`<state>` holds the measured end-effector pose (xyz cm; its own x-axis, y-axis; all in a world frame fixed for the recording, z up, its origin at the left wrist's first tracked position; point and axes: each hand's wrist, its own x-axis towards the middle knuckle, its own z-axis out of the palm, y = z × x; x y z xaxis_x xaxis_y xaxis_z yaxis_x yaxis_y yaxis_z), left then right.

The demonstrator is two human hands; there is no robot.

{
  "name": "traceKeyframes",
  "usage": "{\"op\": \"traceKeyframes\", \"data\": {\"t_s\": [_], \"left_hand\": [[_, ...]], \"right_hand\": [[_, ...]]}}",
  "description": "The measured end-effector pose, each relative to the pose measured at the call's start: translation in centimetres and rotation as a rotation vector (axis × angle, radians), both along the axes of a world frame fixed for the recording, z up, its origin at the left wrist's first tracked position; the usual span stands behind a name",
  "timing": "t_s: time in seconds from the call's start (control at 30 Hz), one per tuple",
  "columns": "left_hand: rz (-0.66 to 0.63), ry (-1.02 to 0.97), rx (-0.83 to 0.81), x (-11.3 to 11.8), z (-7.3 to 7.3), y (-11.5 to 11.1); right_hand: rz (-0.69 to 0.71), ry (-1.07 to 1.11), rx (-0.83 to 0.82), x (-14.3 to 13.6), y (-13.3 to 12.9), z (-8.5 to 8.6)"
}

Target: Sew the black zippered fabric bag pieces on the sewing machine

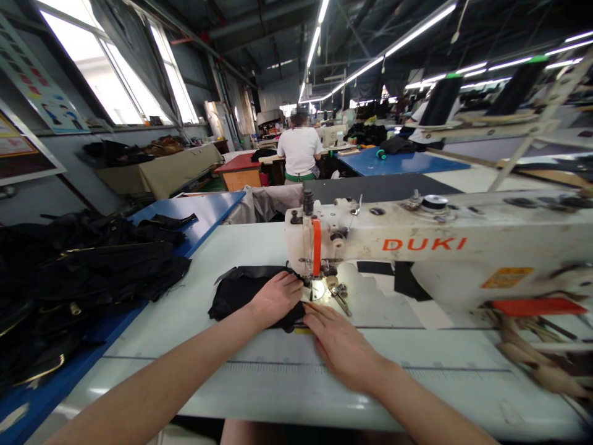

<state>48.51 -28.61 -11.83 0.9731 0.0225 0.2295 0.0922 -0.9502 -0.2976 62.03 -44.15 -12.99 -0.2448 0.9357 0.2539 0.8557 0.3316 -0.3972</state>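
Observation:
A black fabric piece (pixel 241 289), bunched and folded, lies on the pale sewing table just left of the needle of a white sewing machine (pixel 370 228). On top of it is my left hand (pixel 277 298), its fingers together and curled over the fabric close to the presser foot. My right hand (pixel 340 343) has its fingertips closed at the fabric's right corner, in front of the needle plate (pixel 317 289). The fabric's edge under the fingers is partly hidden. A small lamp lights the spot by the needle.
Piled black fabric pieces with gold zippers (pixel 115 259) cover a blue table on the left. Black and white scraps (pixel 410 281) lie under the machine arm. Thread cones (pixel 438 102) stand at upper right. Ahead, a person in a white shirt (pixel 299 149) sits facing away.

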Motion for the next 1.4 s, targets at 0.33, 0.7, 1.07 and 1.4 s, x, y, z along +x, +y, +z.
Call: {"op": "traceKeyframes", "data": {"t_s": [0.33,0.7,1.07,1.4], "left_hand": [[-0.082,0.021,-0.054,0.1,0.0,0.2],[-0.063,0.043,0.028,0.3,0.1,-0.1],[0.031,0.085,-0.183,-0.3,1.1,-1.1],[0.117,0.058,-0.264,-0.9,0.5,-2.1]], "right_hand": [[0.006,0.003,-0.011,0.0,0.0,0.1],[0.0,0.013,0.004,0.0,0.0,-0.2],[0.001,-0.035,0.015,0.0,-0.4,-0.8],[-0.161,-0.085,0.097,2.9,1.9,0.1]]}}
